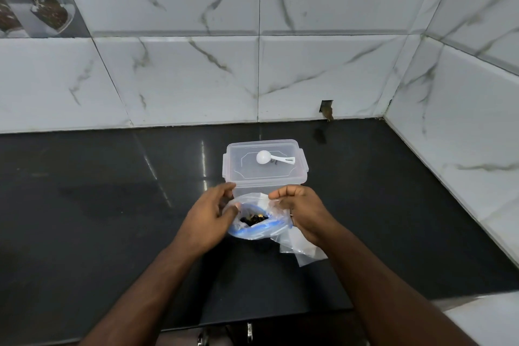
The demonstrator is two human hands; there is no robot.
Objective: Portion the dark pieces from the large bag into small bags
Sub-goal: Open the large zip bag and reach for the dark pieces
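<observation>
While both hands' fingers pinch large bag (254, 226) open | dark pieces (254, 219) inside

wall tiles (323, 76): white, grey marble veins;
countertop (98, 191): glossy black;
container (264, 166): clear;
scoop (271, 158): white;
bag (254, 229): clear, blue rim;
pieces (252, 219): dark

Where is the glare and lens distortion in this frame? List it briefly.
Head view: bright streaks of glare on the glossy black counter left of the clear container; wide-angle bending curves the wall tile lines and the counter's back edge; both hands' shadow darkens the counter under the large bag; focus is fairly even throughout.
</observation>
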